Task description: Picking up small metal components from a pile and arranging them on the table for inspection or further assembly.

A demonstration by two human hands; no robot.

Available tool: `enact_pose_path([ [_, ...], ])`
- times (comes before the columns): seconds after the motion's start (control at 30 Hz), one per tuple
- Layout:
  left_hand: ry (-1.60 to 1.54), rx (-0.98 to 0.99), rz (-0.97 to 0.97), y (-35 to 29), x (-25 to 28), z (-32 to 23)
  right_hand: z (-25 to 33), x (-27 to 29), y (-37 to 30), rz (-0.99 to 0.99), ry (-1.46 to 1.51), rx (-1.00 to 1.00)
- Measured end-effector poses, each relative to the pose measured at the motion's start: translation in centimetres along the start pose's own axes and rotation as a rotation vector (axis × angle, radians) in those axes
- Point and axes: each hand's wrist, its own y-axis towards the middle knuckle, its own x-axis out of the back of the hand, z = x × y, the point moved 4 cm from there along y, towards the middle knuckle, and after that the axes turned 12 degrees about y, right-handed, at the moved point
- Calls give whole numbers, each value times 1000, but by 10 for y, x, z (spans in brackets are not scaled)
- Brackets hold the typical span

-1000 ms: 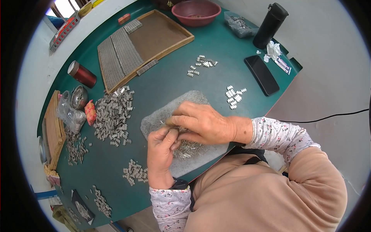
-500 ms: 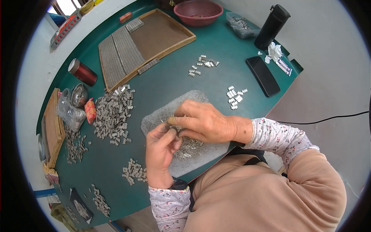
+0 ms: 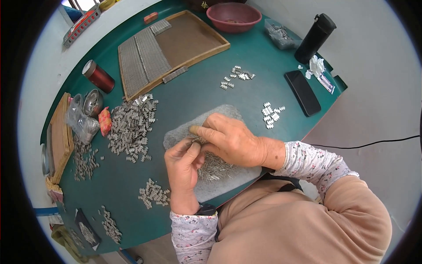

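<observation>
Over a grey felt pad [image 3: 176,134], my two hands meet fingertip to fingertip. My left hand [image 3: 181,171] is closed, thumb pressed toward the fingers, on a small piece that is mostly hidden. My right hand [image 3: 235,140] curls in from the other side, its thumb and fingers drawn together beside the left thumb; what they grip does not show. Beneath the right hand lies a heap of thin silvery pins [image 3: 214,169]. Small toothed metal pieces [image 3: 154,193] are scattered left of my left wrist.
A large heap of toothed metal pieces [image 3: 132,127] lies left on the green table. Beyond stands a wooden tray [image 3: 200,50] partly filled with grey rows. A red can [image 3: 99,77], pink basin [image 3: 233,20], black bottle [image 3: 314,39] and phone [image 3: 303,93] stand or lie around.
The right fingertips have lifted slightly away from the left thumb. Both hands stay over the pad, and the whole view has shifted a little.
</observation>
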Motion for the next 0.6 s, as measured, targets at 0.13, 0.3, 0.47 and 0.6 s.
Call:
enact_pose_path([
  [0.13,-60,12,42,1,3,2,-3,0,3,7,0,63],
  [0.3,-56,33,-5,1,0,1,-4,2,6,88,6,181],
  [0.47,59,-87,-53,0,0,0,-6,4,9,119,140,24],
  [0.6,17,-79,-93,-2,-2,-2,-9,-1,9,73,256,-70],
])
